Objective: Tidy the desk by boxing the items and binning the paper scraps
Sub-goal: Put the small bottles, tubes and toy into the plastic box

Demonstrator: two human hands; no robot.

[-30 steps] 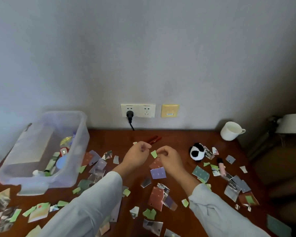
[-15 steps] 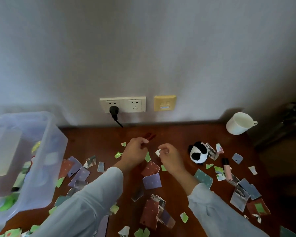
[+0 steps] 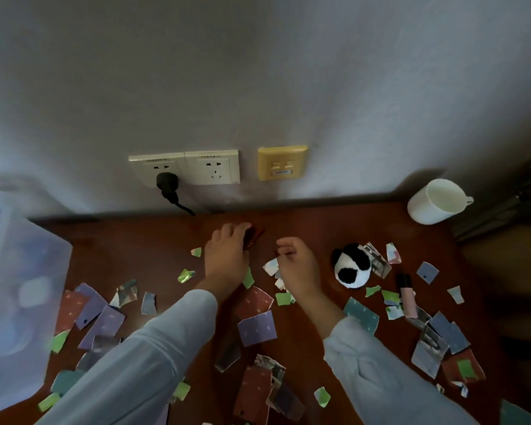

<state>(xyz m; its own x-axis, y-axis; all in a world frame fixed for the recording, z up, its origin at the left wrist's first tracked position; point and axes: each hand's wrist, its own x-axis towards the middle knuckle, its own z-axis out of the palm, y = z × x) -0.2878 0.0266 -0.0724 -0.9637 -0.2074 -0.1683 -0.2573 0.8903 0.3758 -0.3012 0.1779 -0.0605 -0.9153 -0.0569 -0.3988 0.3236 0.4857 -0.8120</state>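
My left hand (image 3: 227, 256) reaches to the back of the wooden desk (image 3: 141, 240), its fingers curled over a small red clip (image 3: 254, 236) near the wall. A green scrap (image 3: 248, 278) pokes out beside its palm. My right hand (image 3: 298, 265) is just to the right, fingers curled, pinching white paper scraps (image 3: 271, 266). Several torn paper scraps (image 3: 256, 328) in purple, red, green and teal litter the desk around both sleeves. A clear plastic box (image 3: 22, 286) stands at the left edge. A panda plush (image 3: 351, 266) and a pink tube (image 3: 408, 299) lie to the right.
A white mug (image 3: 436, 200) stands at the back right by the wall. Wall sockets (image 3: 184, 168) with a black plug (image 3: 167, 182) and cable sit just above the desk's back edge. The desk ends at the right, past the mug.
The view has swung right, so the box slid to the left edge. My left hand moved forward onto the red clip. My right hand stayed close by, still holding scraps.
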